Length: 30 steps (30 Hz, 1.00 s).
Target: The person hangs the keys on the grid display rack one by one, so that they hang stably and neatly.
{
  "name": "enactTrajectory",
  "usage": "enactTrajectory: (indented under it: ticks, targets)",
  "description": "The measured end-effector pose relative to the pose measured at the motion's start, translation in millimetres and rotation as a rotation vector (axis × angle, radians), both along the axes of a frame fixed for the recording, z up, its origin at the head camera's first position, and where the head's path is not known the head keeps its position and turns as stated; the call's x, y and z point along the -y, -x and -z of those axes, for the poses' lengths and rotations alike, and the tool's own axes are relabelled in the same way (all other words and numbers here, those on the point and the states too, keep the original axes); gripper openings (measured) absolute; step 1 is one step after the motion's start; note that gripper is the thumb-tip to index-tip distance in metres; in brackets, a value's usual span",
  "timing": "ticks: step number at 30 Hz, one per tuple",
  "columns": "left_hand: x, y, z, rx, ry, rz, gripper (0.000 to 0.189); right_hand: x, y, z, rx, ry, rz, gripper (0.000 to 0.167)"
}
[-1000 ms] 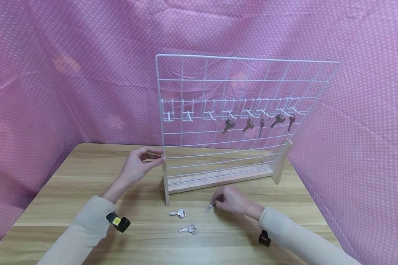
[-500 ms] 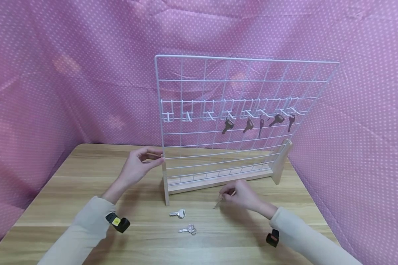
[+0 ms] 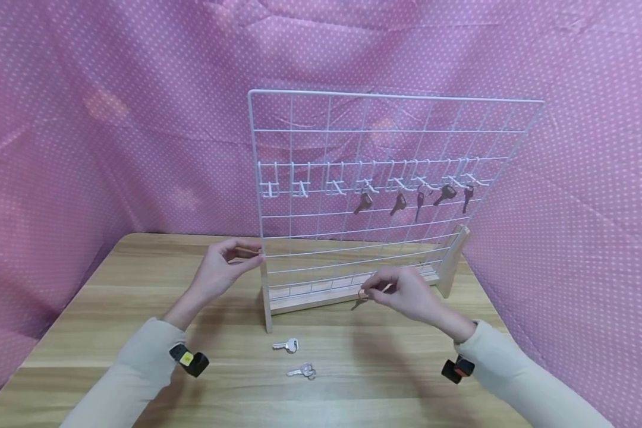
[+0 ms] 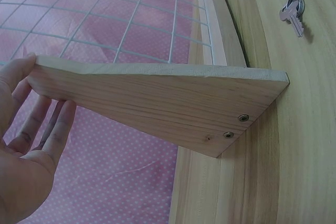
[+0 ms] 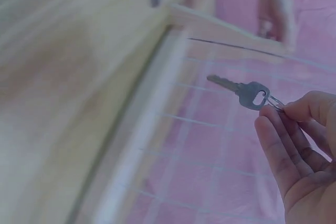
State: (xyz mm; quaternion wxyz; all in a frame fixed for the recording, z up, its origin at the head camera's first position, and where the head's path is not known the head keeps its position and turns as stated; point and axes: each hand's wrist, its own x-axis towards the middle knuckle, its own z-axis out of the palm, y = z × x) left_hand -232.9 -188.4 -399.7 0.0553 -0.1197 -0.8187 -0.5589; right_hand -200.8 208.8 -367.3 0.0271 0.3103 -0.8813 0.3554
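Observation:
My right hand [image 3: 406,292] pinches a key ring between thumb and fingers, and from it dangles a key [image 5: 253,95] in front of the rack's base. My left hand [image 3: 220,266] grips the top of the wooden side support [image 4: 152,95] at the left end of the white wire grid rack [image 3: 348,238]. A row of white hooks [image 3: 335,186] crosses the grid. Several keys [image 3: 399,204] hang on the hooks toward the right; the three leftmost hooks carry none.
On the table [image 3: 139,285] in front of the rack lie two keys, a silver key [image 3: 286,345] and, nearer, a key with a ring [image 3: 302,371]. A pink dotted cloth [image 3: 139,119] surrounds the table at the back and sides.
My right hand has lifted the key off the tabletop and carried it up and to the right, toward the rack. The left hand stays on the support.

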Motion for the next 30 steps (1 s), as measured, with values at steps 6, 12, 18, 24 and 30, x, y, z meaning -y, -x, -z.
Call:
enactTrajectory:
  ticks: [6, 12, 18, 24, 30]
  targets:
    - [0.8, 0.0, 0.2, -0.001, 0.002, -0.005, 0.036, 8, -3.5, -46.4, -0.079, 0.072, -0.062, 0.014]
    - [1.0, 0.5, 1.0, -0.004, -0.002, -0.001, 0.035, 23, -5.7, -94.4, -0.271, 0.144, -0.131, 0.017]
    - [0.6, 0.3, 0.9, -0.010, 0.004, -0.004, 0.035, 38, -3.0, -133.4, -0.406, 0.159, -0.138, 0.019]
    - [0.6, -0.9, 0.4, 0.001, 0.006, -0.010, 0.035, 53, 3.6, -160.4, -0.471, 0.128, -0.128, 0.016]
    - [-0.1, -1.8, -0.5, 0.007, 0.012, -0.014, 0.036, 60, 14.5, -171.1, -0.507, 0.051, -0.074, 0.014]
